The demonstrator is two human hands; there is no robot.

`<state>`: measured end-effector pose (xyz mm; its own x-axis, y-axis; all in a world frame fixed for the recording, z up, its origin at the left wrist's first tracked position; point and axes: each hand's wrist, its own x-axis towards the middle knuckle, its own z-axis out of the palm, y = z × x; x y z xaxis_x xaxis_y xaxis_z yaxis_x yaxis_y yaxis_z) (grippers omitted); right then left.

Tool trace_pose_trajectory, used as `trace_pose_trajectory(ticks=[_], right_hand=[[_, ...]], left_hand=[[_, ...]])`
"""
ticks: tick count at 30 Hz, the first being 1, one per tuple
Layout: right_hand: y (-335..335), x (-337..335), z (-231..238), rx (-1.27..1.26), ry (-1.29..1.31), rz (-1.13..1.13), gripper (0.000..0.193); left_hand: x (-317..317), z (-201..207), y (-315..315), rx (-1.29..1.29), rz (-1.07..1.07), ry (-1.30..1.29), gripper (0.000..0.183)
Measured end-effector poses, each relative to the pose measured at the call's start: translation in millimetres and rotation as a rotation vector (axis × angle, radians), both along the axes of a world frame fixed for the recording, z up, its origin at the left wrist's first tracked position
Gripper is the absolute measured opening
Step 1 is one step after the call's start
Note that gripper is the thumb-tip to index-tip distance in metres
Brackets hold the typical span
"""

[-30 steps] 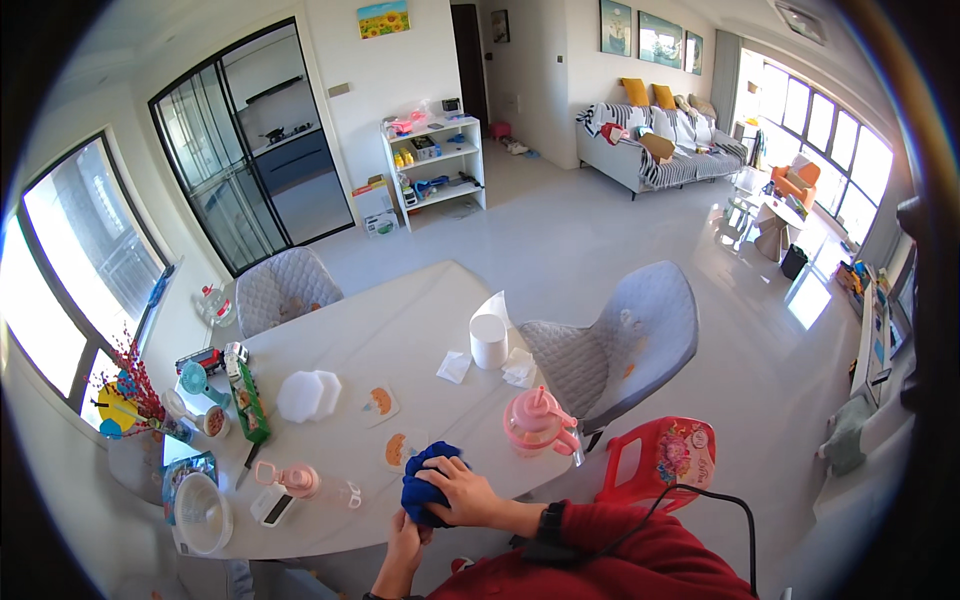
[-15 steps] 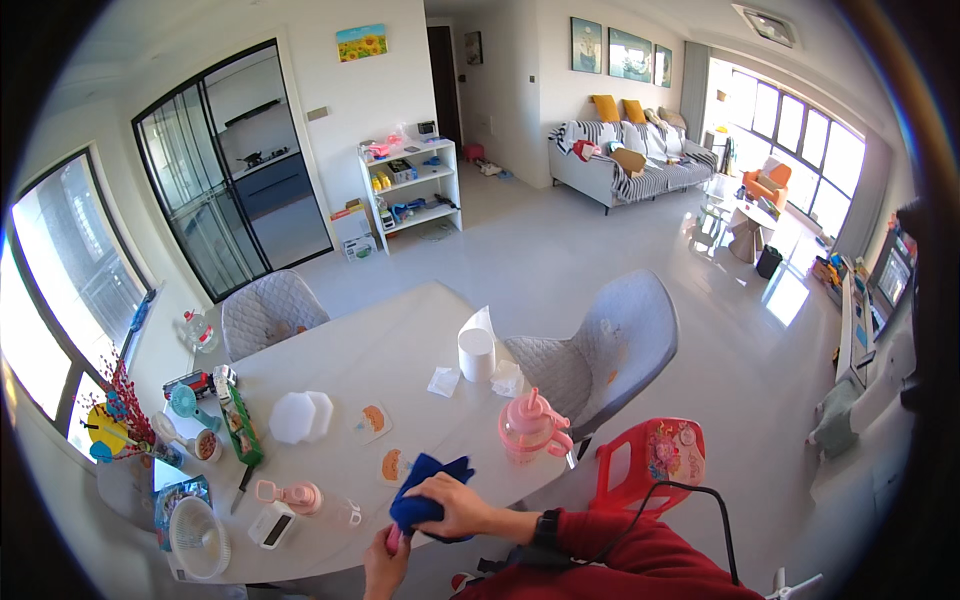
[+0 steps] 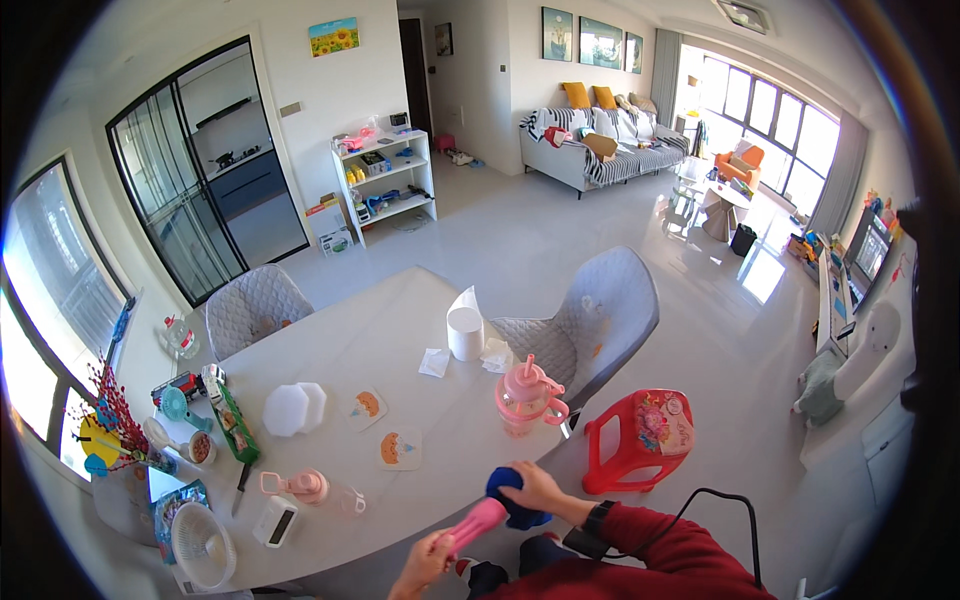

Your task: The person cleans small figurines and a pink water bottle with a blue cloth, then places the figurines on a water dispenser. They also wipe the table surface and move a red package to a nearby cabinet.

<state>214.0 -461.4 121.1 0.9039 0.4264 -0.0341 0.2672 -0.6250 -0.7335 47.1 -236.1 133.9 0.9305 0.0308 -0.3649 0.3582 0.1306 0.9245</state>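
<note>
At the table's near edge, my left hand (image 3: pixel 428 562) is closed round the lower end of a pink, elongated object (image 3: pixel 476 525) that widens toward its upper end. Its exact kind does not show. My right hand (image 3: pixel 536 490) grips a dark blue cloth (image 3: pixel 522 517), bunched against the object's wider end and hiding it. Beyond the hands, a pink lidded jug with a straw (image 3: pixel 520 395) stands near the table's right edge. A square coaster with an orange pattern (image 3: pixel 400 450) lies closer to the middle, with a similar coaster (image 3: pixel 366 405) behind it.
Across the table (image 3: pixel 370 325) are a paper roll (image 3: pixel 465 335), white octagonal pads (image 3: pixel 290 408), a knife (image 3: pixel 241 485), a pink bottle (image 3: pixel 306 486), a white digital device (image 3: pixel 275 522) and a white basket (image 3: pixel 186 545). A red stool (image 3: pixel 635 435) and grey chair (image 3: pixel 615 315) stand right.
Both hands have moved right and off the tabletop, bringing the pink object and blue cloth along. More of the pink object now shows. The view has shifted slightly.
</note>
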Motion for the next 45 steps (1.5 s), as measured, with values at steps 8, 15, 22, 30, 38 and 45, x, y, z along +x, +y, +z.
trace_pose_trajectory(ticks=[8, 15, 22, 30, 38, 45], right_hand=[[-24.7, -9.4, 52.3, 0.367, -0.090, 0.406, 0.051], [-49.4, -18.9, 51.1, 0.106, -0.342, 0.365, 0.051], [-97.6, 15.8, 43.8, 0.049, -0.148, 0.072, 0.047], [-64.6, -15.2, 65.5, 0.033, -0.277, 0.335, 0.048], [-133.1, 31.5, 22.4, 0.122, 0.317, -0.123, 0.042], [-115.5, 14.5, 26.8, 0.702, 0.739, -0.199, 0.041]], left_hand=[[30.0, 25.2, -41.0, -0.248, 0.215, 0.169, 0.032], [26.0, 20.3, -103.2, -0.347, 0.108, 0.175, 0.029], [13.7, 7.4, -94.2, 0.481, 0.017, 0.061, 0.047], [57.9, 21.0, -115.1, 0.778, -0.102, 0.011, 0.042], [42.0, 58.2, -81.7, 0.357, -0.042, -0.168, 0.040], [64.2, 62.8, -100.9, 0.081, 0.014, -0.176, 0.036]])
